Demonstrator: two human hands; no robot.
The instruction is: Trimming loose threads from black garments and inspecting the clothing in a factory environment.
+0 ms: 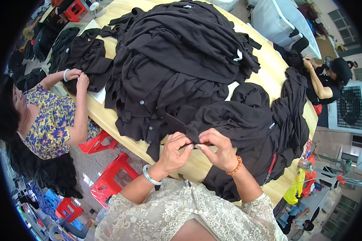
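Note:
At the near edge of the table, my left hand (172, 154) and my right hand (219, 149) meet thumb to thumb. Both pinch the edge of a black garment (225, 122), whose cloth spreads away over the table to the right. The exact bit between the fingertips is too small to make out. Just beyond my hands rises a large heap of black garments (169, 60), with a few pale buttons and white labels showing. A pale bangle circles my left wrist and an orange bead bracelet my right.
A slim red object (272, 164) lies on black cloth right of my hand. At the left, a person in a flowered top (52, 120) handles black cloth; another in black (323, 82) works at the far right. Red stools (112, 178) flank the table (269, 82). Clear plastic bins (279, 28) stand behind.

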